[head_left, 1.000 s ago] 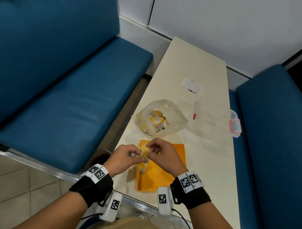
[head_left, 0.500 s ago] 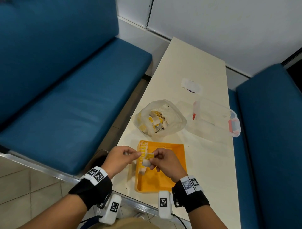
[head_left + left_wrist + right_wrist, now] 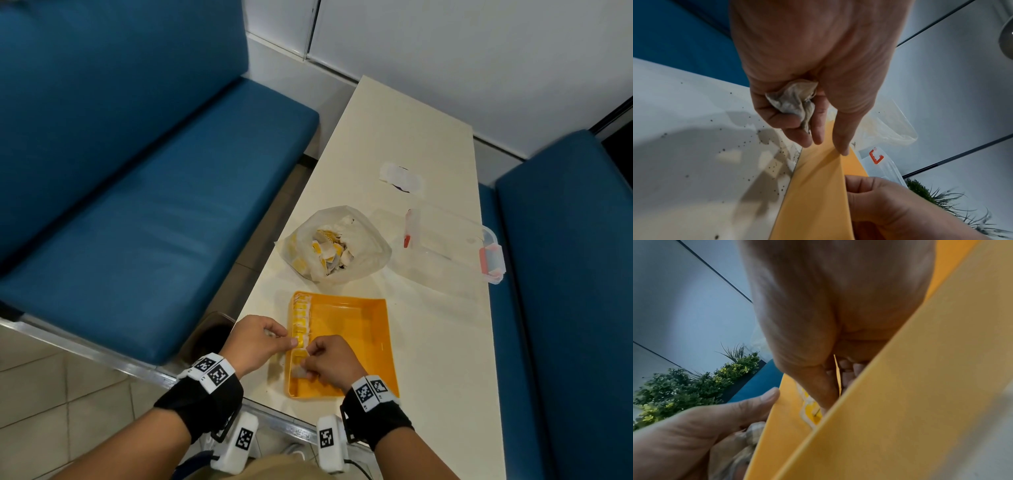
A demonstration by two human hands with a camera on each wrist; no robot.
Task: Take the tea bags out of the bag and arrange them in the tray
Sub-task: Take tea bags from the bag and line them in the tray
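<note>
The tray (image 3: pixel 363 329) is orange and sits at the near end of the desk (image 3: pixel 442 342). Along its left wall stands a row of tea bags (image 3: pixel 301 320) with yellow tags; the row's long axis runs from the far left corner toward me. The rest of the tray floor is bare.

Beyond the tray stands the bag (image 3: pixel 337 245), clear plastic, mouth open upward, holding a loose heap of yellow-and-white tea bags. To its right lies a clear box (image 3: pixel 445 246) with red clips; I see nothing in it. A small white packet (image 3: pixel 402 178) lies farther up the desk.

My left hand (image 3: pixel 255 344) is outside the tray's left wall. In the left wrist view its smaller fingers are curled round a crumpled tea bag (image 3: pixel 793 100) held in the palm, while index and thumb extend to the tray rim. My left grip is closed on that bag.

My right hand (image 3: pixel 334 359) is inside the tray at the near end of the row, fingers curled. In the right wrist view thumb and fingers pinch a thin yellow tag (image 3: pixel 837 374), seen edge-on and upright. A pale bag (image 3: pixel 301 371) shows below the knuckles. My right grip is closed on the tag.
</note>
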